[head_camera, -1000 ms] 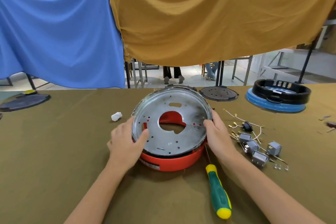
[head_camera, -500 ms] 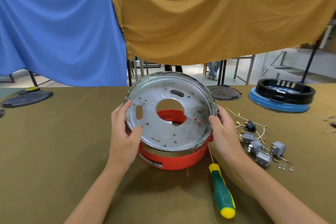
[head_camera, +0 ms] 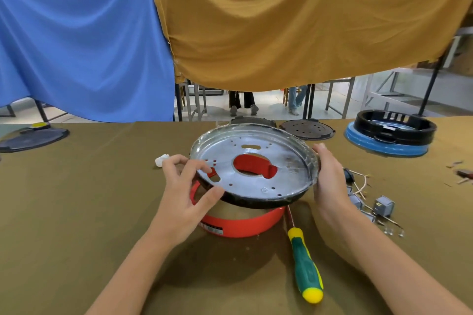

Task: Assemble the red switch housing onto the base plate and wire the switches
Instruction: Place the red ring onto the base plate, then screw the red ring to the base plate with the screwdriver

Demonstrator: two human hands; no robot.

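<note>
Base plate (head_camera: 256,169) held tilted above red housing (head_camera: 240,225) on table. My left hand (head_camera: 184,197) pinches near-left rim, thumb under; my right hand (head_camera: 330,181) cups right edge. Thin stamped metal: light, stiff, probably sharp-lipped. Best grip opposite rims, clear of holes.

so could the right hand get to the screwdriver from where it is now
Probably yes, once it lets go. The right hand grips the metal plate's rim, so it is busy. The screwdriver lies uncovered on the table just below that wrist, nothing between them.
</note>
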